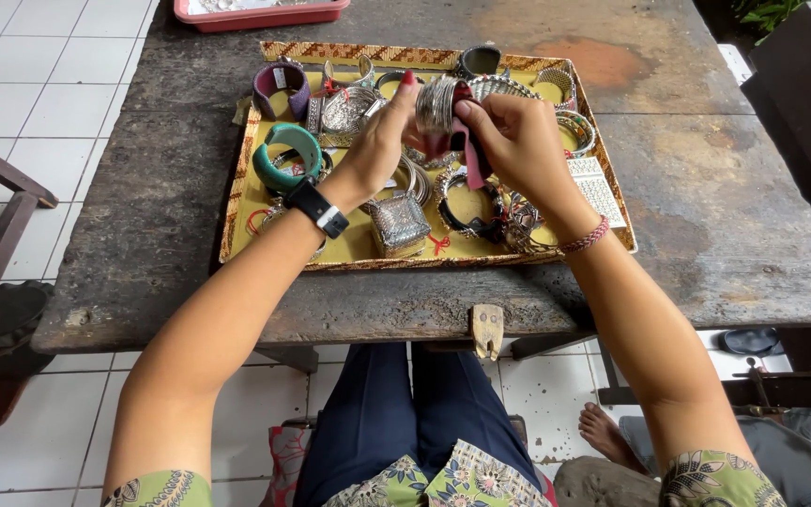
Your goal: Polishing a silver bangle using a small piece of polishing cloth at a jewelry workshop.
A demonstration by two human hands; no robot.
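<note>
My left hand and my right hand are raised together over a woven tray with a yellow lining. Between them they hold a stack of silver bangles. My left fingers pinch its left side. My right fingers press a dark red cloth strip against its right side, and the strip hangs down. A black watch sits on my left wrist and a red beaded bracelet on my right.
The tray holds several bracelets: a green bangle, a purple cuff, a silver box and a white studded band. It rests on a worn dark wooden table. A pink tray sits at the far edge.
</note>
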